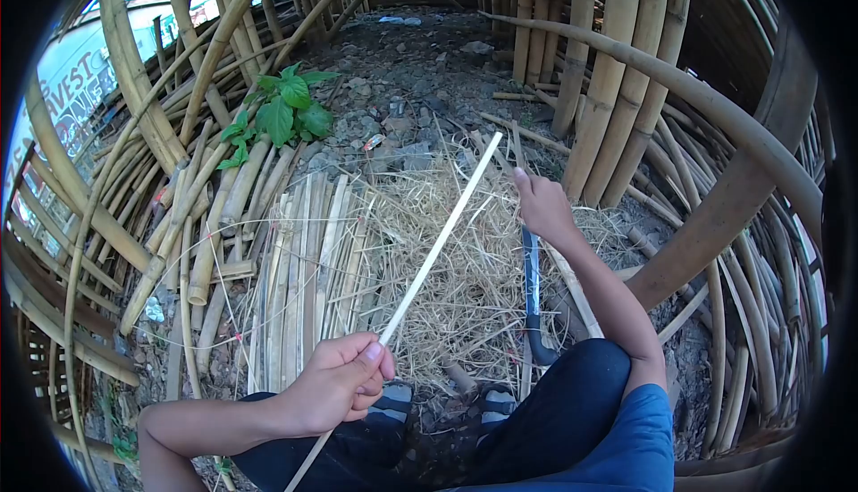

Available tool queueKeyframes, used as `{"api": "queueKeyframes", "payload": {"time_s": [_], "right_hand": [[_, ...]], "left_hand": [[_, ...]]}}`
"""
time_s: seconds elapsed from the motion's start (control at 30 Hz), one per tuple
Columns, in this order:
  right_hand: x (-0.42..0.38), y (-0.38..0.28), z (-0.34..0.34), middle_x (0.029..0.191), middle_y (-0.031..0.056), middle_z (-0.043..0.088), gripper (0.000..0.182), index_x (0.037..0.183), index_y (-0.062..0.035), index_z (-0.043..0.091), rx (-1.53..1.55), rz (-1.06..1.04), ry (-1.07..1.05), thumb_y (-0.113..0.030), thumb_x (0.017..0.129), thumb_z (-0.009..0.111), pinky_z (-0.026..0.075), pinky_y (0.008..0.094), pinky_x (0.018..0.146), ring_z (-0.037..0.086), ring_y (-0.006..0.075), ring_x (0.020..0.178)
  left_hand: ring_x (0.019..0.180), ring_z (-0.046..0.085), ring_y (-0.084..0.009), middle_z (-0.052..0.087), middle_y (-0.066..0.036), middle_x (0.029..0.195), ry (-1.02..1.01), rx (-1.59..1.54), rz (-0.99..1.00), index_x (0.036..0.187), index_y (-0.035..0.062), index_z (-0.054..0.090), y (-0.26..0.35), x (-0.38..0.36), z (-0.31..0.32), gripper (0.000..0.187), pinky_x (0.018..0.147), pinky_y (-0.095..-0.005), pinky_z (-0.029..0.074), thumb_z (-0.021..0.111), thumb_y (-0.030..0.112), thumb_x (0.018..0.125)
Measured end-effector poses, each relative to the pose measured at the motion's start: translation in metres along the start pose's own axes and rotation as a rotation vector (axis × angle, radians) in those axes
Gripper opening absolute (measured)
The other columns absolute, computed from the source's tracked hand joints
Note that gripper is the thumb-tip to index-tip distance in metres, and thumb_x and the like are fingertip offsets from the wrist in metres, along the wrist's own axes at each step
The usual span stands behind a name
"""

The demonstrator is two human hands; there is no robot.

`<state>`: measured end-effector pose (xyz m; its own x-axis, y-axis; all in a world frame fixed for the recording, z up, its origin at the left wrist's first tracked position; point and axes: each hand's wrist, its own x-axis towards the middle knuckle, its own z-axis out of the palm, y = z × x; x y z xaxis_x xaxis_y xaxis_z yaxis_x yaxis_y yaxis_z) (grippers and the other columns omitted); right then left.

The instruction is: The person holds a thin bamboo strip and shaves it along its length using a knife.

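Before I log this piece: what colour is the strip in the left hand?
The strip is pale cream, seen best in the head view.

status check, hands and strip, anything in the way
Left hand holding pale strip, slanting forward-right. Right hand closed on hook-ended tool. Strip's far end free; loose shavings below.

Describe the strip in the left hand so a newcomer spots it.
Find the heap of shavings beyond the shoes. Slanting up across it is one long, pale strip, gripped in the left hand. The slats left of the heap lie on the ground; this one is held up.
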<state>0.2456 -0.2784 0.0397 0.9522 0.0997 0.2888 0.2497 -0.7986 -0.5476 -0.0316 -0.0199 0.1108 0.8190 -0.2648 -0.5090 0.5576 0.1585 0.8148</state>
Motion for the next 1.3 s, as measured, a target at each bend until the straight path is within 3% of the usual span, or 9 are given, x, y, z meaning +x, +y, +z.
{"api": "queueKeyframes", "payload": {"time_s": [0.1,0.27,0.3,0.37,0.5,0.57,0.97,1.13,1.3], "right_hand": [[-0.004,0.013,-0.001,0.068,0.0272,0.059,0.060,0.080,0.0056,0.060,0.155,0.147,0.114,-0.045,0.099,0.033,0.043,0.0505,0.069,0.058,0.0450,0.072],[-0.027,-0.017,-0.007,0.063,0.0017,0.052,0.045,0.077,-0.0025,0.055,0.653,-0.087,0.053,-0.040,0.099,0.045,0.038,0.0293,0.052,0.049,0.0100,0.056],[-0.034,-0.029,-0.015,0.063,0.0017,0.052,0.045,0.077,-0.0025,0.055,0.658,-0.084,0.049,-0.040,0.099,0.045,0.038,0.0293,0.052,0.049,0.0100,0.056],[-0.046,-0.054,-0.028,0.067,0.0000,0.055,0.036,0.083,-0.0039,0.056,0.922,-0.155,-0.495,-0.035,0.099,0.048,0.039,0.0229,0.049,0.050,0.0071,0.058],[-0.077,-0.091,-0.025,0.076,0.0021,0.062,0.024,0.093,-0.0007,0.058,1.111,-0.432,-1.034,-0.022,0.100,0.049,0.044,0.0200,0.050,0.056,0.0060,0.061],[-0.093,-0.105,-0.024,0.079,0.0034,0.063,0.023,0.097,0.0002,0.057,1.094,-0.416,-1.197,-0.021,0.100,0.048,0.043,0.0196,0.049,0.056,0.0061,0.061],[-0.094,-0.120,-0.026,0.057,-0.0037,0.048,0.031,0.082,-0.0040,0.060,0.950,-0.239,-1.378,-0.028,0.099,0.050,0.030,0.0198,0.041,0.040,0.0032,0.047],[-0.076,-0.104,-0.038,0.054,-0.0039,0.047,0.036,0.081,-0.0014,0.063,1.072,-0.016,-1.238,-0.031,0.098,0.052,0.026,0.0195,0.041,0.037,0.0034,0.045],[-0.094,-0.114,-0.037,0.054,-0.0044,0.046,0.037,0.081,-0.0005,0.064,0.896,-0.088,-1.419,-0.031,0.098,0.053,0.025,0.0190,0.041,0.036,0.0024,0.045]], "left_hand": [[0.050,0.022,-0.0054,0.031,0.002,0.062,-0.014,0.000,0.043,0.092,0.0019,0.047,0.001,0.001,0.000,0.029,0.042,-0.0213,0.019,0.033,0.024,0.104],[0.051,0.026,-0.0046,0.034,0.002,0.064,-0.002,0.005,0.061,0.095,0.0017,0.047,0.006,0.011,-0.001,0.028,0.043,-0.0205,0.024,0.030,0.022,0.105],[0.051,0.026,-0.0047,0.034,0.002,0.064,0.010,-0.006,0.083,0.096,0.0017,0.047,0.007,0.013,0.001,0.028,0.043,-0.0205,0.023,0.030,0.022,0.105],[0.051,0.026,-0.0048,0.035,0.001,0.064,0.036,-0.018,0.103,0.096,0.0016,0.048,0.009,0.017,0.003,0.028,0.043,-0.0206,0.023,0.030,0.022,0.105],[0.051,0.025,-0.0059,0.033,0.001,0.061,-0.038,-0.121,0.093,0.096,0.0031,0.048,0.012,0.022,0.001,0.031,0.043,-0.0207,0.020,0.030,0.027,0.105],[0.051,0.024,-0.0060,0.030,0.002,0.060,-0.224,-0.250,0.022,0.095,0.0056,0.048,0.014,0.023,-0.002,0.033,0.043,-0.0206,0.019,0.031,0.032,0.104],[0.047,0.020,-0.0076,0.026,0.003,0.058,-0.248,-0.303,-0.064,0.089,0.0081,0.048,0.007,0.029,-0.012,0.030,0.042,-0.0239,0.016,0.038,0.033,0.101],[0.048,0.021,-0.0068,0.023,0.004,0.058,-0.315,-0.241,-0.078,0.087,0.0067,0.045,0.005,0.026,-0.012,0.033,0.043,-0.0235,0.015,0.034,0.034,0.103],[0.048,0.019,-0.0069,0.022,0.004,0.058,-0.316,-0.269,-0.102,0.087,0.0054,0.045,0.005,0.032,-0.008,0.032,0.043,-0.0239,0.015,0.037,0.032,0.102]]}}
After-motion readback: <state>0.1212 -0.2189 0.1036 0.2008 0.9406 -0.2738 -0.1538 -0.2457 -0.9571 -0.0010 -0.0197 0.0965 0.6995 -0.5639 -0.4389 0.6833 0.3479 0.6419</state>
